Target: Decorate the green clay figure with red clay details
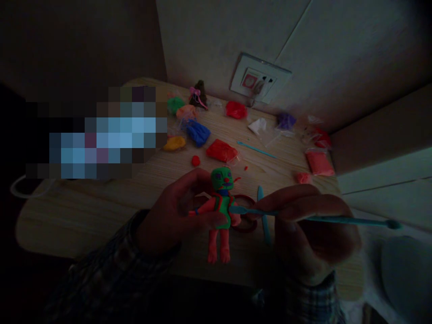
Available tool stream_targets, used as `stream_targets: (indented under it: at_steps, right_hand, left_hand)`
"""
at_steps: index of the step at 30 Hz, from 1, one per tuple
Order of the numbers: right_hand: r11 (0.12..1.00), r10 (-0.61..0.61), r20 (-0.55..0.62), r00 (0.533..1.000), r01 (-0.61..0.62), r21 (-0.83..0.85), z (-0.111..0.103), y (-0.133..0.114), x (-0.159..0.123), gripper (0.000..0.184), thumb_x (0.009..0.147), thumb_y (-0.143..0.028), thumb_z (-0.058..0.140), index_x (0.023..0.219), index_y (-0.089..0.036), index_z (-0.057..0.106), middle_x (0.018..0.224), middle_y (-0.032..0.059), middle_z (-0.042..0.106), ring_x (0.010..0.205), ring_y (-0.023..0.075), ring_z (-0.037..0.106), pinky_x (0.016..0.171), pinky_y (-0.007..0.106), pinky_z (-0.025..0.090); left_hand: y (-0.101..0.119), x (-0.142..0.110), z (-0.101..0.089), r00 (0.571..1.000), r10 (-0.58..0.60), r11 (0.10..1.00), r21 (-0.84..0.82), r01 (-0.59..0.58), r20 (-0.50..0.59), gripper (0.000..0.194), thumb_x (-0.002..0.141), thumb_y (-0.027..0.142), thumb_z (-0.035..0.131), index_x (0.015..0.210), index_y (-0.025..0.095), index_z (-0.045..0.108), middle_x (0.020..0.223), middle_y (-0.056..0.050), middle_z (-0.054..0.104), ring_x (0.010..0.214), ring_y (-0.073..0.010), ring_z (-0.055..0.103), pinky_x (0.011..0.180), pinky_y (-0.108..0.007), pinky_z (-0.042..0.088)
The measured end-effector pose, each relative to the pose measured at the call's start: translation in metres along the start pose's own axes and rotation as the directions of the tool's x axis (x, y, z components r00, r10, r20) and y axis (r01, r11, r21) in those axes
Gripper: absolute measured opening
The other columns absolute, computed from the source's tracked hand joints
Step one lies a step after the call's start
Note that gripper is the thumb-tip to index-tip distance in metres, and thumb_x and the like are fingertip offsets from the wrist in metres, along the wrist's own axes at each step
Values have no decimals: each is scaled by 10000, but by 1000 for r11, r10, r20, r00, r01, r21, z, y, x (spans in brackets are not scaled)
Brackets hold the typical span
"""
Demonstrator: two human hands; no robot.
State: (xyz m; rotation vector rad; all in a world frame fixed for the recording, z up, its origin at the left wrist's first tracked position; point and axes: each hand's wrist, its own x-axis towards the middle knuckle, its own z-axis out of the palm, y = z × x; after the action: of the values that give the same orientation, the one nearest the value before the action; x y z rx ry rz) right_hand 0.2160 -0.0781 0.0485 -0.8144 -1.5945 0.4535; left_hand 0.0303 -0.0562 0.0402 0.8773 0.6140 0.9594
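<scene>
My left hand point(175, 211) is closed around a small clay figure point(221, 211) with a green head, green torso and orange-pink arms and legs, held upright above the wooden table point(101, 202). My right hand point(310, 229) pinches a thin teal sculpting tool point(324, 219). Its flat tip touches the figure's side near the arm. A red ring-shaped piece point(248, 225) lies just behind the figure. A second teal tool point(265, 216) lies on the table under my right hand.
Lumps and bags of clay are spread over the far table: red point(222, 150), blue point(198, 133), yellow point(174, 143), green point(175, 104), purple point(286, 120), pink point(319, 163). Another teal stick point(256, 149) lies among them. A wall socket point(259, 80) sits behind. The room is dim.
</scene>
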Motion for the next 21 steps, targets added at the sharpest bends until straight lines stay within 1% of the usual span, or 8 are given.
stream_targets:
  at_steps: [5, 9, 15, 21]
  right_hand:
    - [1000, 3, 1, 1000, -3, 1, 0, 0, 0, 62, 913, -177, 639, 899, -221, 680, 747, 17, 704, 684, 197, 686, 528, 315, 530]
    - [1000, 2, -8, 1000, -2, -4, 1, 2, 0, 58, 906, -176, 647, 887, -217, 683, 743, 16, 704, 684, 195, 685, 539, 313, 534]
    - [997, -68, -33, 997, 69, 31, 3, 7, -1, 65, 907, -163, 641, 914, -206, 690, 740, 20, 710, 666, 187, 675, 519, 303, 523]
    - [996, -42, -7, 999, 43, 81, 2, 6, -2, 88, 925, -172, 621, 949, -210, 696, 765, 26, 716, 705, 198, 685, 528, 310, 536]
  left_hand:
    - [0, 1, 1, 999, -4, 998, -62, 7, 40, 317, 669, -29, 713, 866, 196, 607, 790, 59, 765, 724, -157, 760, 679, -218, 596]
    - [2, 0, 3, 1000, 0, 999, -48, 0, 10, 322, 645, -43, 720, 842, 187, 612, 799, 60, 763, 716, -141, 757, 677, -193, 583]
    - [3, 1, 2, 1000, -20, 999, -35, 20, -18, 324, 630, -31, 721, 843, 190, 617, 800, 62, 753, 695, -146, 754, 685, -211, 590]
    - [4, 0, 2, 998, -24, 999, 21, 25, -51, 314, 607, -5, 734, 821, 195, 621, 777, 71, 731, 697, -145, 744, 667, -197, 575]
